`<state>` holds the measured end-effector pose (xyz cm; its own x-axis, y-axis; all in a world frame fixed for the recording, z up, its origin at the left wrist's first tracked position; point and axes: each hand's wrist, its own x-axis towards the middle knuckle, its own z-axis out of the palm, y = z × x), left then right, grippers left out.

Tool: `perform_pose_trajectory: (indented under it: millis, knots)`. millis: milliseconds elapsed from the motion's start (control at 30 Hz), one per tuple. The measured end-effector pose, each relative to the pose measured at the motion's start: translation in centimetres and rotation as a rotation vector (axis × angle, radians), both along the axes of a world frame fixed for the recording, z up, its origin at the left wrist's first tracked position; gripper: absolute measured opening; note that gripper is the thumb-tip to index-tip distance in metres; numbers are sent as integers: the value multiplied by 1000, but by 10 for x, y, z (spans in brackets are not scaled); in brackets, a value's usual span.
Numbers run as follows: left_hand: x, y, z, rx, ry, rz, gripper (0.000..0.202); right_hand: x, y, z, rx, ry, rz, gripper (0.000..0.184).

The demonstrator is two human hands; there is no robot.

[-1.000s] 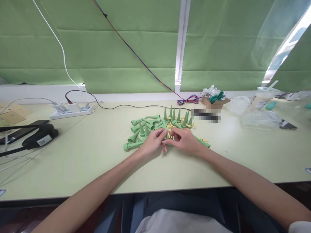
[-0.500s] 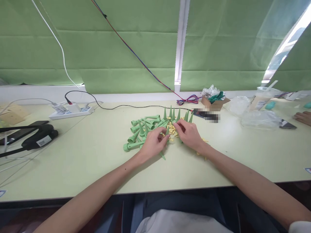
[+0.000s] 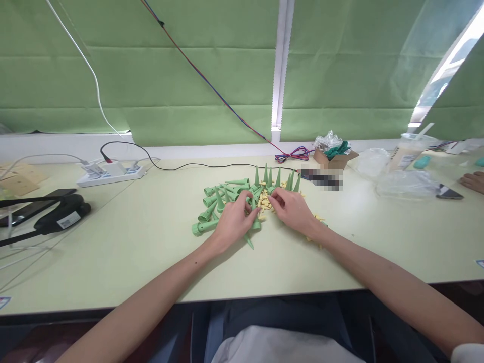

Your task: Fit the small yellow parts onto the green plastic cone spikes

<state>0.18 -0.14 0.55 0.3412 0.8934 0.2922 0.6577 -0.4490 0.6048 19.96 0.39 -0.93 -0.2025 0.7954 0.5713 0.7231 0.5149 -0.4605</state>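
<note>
My left hand (image 3: 235,219) has its thumb and fingers closed round a green plastic spike (image 3: 255,224), which stands roughly upright with its wide end down. Beside it, my right hand (image 3: 290,207) is pinched at the edge of a heap of small yellow plastic pieces (image 3: 264,201). Whatever lies between its fingertips is too small to make out. Several hollow green spikes (image 3: 212,227) lie piled to the left, partly behind my left hand. Behind my right hand several more green spikes (image 3: 279,177) stand point up. Another spike (image 3: 248,241) lies below my left hand.
At the back right is a small cardboard box (image 3: 335,160) with clear wrap and green material. A drink cup (image 3: 404,154) and plastic bags stand farther right, near another person's hand (image 3: 472,181). A power strip (image 3: 111,176) and black device (image 3: 62,214) lie left.
My left hand has shifted slightly left with the green spike, lowering its wide end toward the table. My right hand has barely moved and stays pinched by the yellow pieces.
</note>
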Motion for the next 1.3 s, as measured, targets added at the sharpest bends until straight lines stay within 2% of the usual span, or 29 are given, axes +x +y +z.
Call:
perform_pose_trajectory:
  millis: [167, 333, 500, 633, 767, 933, 1133, 1300]
  knots:
    - [0, 4, -4, 54, 112, -46, 15, 0, 1, -1, -28, -26, 34, 18]
    - [-1, 6, -5, 91, 174, -87, 18, -1, 1, -1, -47, -33, 46, 16]
    - [0, 5, -6, 77, 180, -67, 18, 0, 1, -3, -49, -37, 57, 16]
    - [1, 4, -5, 88, 152, -66, 18, 0, 2, -3, -45, -36, 60, 15]
    - [0, 3, -1, 172, 68, -41, 18, 3, 4, -2, -21, -33, 37, 10]
    - [-2, 4, 1, 262, -18, 26, 18, 8, 7, -4, -6, -95, 1, 24]
    - [-3, 7, -6, 160, 62, 9, 31, 7, 9, -9, -89, -254, 57, 25]
    - [-3, 8, -10, 109, 127, 11, 37, 7, 9, -11, -106, -301, 74, 22]
